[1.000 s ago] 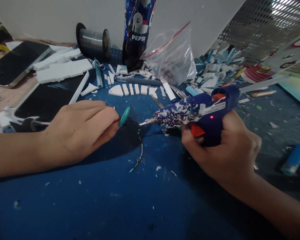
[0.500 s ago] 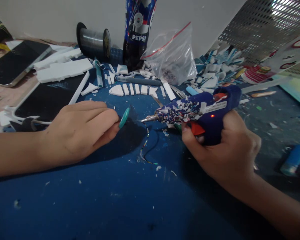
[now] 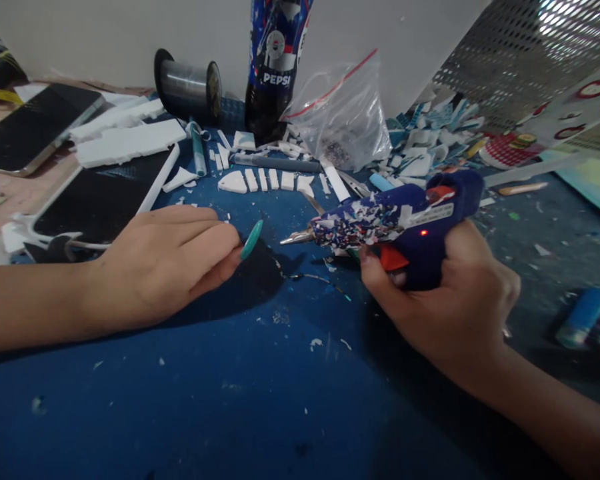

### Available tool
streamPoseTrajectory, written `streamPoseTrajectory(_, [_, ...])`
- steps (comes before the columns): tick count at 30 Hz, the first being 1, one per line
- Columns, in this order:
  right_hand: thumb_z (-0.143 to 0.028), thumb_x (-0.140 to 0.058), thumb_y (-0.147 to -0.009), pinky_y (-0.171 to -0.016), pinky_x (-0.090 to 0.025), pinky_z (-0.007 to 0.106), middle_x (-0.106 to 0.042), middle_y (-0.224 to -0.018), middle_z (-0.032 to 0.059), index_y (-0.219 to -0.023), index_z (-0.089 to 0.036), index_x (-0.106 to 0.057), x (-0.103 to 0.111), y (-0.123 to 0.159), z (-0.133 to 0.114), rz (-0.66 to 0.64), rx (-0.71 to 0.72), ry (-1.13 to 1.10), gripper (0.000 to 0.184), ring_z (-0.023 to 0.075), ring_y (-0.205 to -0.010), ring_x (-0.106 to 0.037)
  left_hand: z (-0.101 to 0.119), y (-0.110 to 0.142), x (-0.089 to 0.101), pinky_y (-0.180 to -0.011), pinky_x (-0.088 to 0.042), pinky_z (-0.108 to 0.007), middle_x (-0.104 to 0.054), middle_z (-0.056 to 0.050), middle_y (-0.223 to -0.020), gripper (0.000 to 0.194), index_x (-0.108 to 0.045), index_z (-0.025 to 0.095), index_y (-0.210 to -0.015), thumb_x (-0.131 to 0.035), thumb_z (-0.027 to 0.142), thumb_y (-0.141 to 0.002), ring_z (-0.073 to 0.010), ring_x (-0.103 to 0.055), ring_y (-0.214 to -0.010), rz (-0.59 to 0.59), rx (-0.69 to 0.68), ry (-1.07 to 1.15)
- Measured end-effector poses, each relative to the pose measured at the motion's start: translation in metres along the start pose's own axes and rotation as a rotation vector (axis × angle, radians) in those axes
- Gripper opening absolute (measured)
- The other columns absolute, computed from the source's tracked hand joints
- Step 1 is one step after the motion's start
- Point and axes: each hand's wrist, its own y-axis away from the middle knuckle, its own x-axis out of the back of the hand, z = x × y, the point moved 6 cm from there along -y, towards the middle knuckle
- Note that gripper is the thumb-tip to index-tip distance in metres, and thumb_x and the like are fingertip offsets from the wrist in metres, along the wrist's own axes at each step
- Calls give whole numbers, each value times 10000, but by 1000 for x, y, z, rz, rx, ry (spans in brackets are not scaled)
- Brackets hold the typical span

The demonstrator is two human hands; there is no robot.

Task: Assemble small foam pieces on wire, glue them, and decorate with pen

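"Below the gun (image 3: 370, 217), what's on the desk (image 3: 220, 407)?"

"White crumbs (image 3: 316, 343). Nearer the gun, the right hand (image 3: 445, 313) wraps its fingers round the grip, one by the trigger, likely for control."

"Left of the gun?"

"The left hand (image 3: 165, 257): fingers pinching a green disc (image 3: 252, 240) near its edge, probably so most stays uncovered. A thin string (image 3: 310, 275) trails below the gun's tip; I can't tell whether it's attached."

"Beyond the gun?"

"White slices (image 3: 233, 181) in a row, perhaps keeping their order, then a bottle (image 3: 273, 80)."

Both hands (image 3: 167, 267) loosely curled, apart.
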Motion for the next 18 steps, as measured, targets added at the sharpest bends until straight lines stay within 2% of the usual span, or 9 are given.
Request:
streamPoseTrajectory(3, [-435, -598, -707, -446, -375, 295, -500, -507, -15, -708, -247, -408, 4, -3, -1, 6, -9, -13, 267, 181, -458, -518, 0, 0, -1, -477, -312, -235, -433, 23, -551, 283, -390, 210, -691, -313, 204, -963, -116, -407, -512, -8, 0, 13])
streamPoseTrajectory(7, [-455, -564, -736, -512, -406, 321, -553, -608, 14, -746, -241, -448, 10, -6, 4, 11, -83, 13, 244, 201, -544, -546, -1, 3, -1, -472, -296, -237, -418, 30, -547, 299, -389, 211, -679, -309, 227, -967, -113, -398, -505, 24, 5, 16])
streamPoseTrajectory(12, [-445, -557, -724, -583, -417, 351, -537, -653, 31, -729, -243, -431, 24, -15, 10, 71, -106, 48, 239, 194, -575, -494, -2, 3, 1, -449, -255, -242, -395, 31, -515, 333, -374, 204, -640, -317, 212, -968, -109, -368, -484, 72, 31, 14])
streamPoseTrajectory(14, [-441, -563, -706, -591, -392, 352, -497, -640, 28, -678, -245, -372, 27, -21, 16, 15, -159, 100, 275, 174, -560, -433, -2, 2, 2, -448, -273, -239, -404, 27, -501, 355, -384, 201, -621, -313, 214, -969, -108, -368, -469, 69, 32, 0])
streamPoseTrajectory(18, [-459, -539, -715, -548, -325, 321, -412, -562, -11, -634, -245, -319, 29, -29, 40, -202, -333, 160, 318, 141, -509, -347, -2, 1, 3, -435, -313, -237, -454, 9, -488, 381, -422, 189, -599, -298, 208, -959, -108, -412, -444, 56, 28, -27])
